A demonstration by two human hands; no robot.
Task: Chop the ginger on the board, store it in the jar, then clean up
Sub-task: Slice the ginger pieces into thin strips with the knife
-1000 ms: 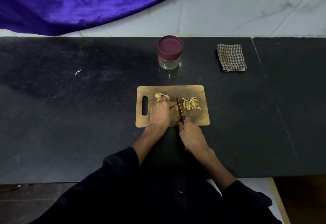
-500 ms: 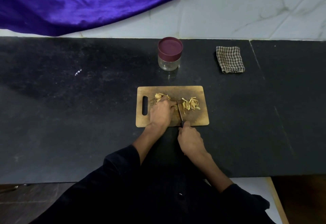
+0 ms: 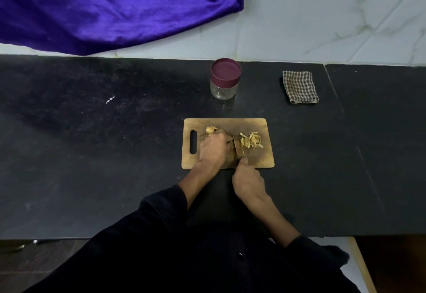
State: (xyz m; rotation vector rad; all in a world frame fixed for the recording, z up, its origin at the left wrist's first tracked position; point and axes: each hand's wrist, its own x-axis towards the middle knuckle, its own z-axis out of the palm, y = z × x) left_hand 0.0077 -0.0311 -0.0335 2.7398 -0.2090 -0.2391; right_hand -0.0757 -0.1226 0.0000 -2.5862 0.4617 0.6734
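Note:
A wooden cutting board (image 3: 265, 161) with a handle slot lies on the black counter. My left hand (image 3: 213, 148) presses down on a piece of ginger, mostly hidden under the fingers; a small ginger bit (image 3: 211, 129) shows at the fingertips. My right hand (image 3: 247, 181) grips the handle of a knife (image 3: 238, 148), whose blade stands on the board just right of my left hand. A pile of cut ginger strips (image 3: 251, 142) lies right of the blade. A clear jar (image 3: 223, 89) with a maroon lid on it stands behind the board.
A folded checked cloth (image 3: 300, 87) lies at the back right of the black counter (image 3: 92, 154). A purple cloth (image 3: 103, 9) hangs over the white tiled wall at the upper left. The counter's front edge runs close to my body.
The knife blade has shifted slightly against the ginger under my left hand. Both hands stay in nearly the same place on the board.

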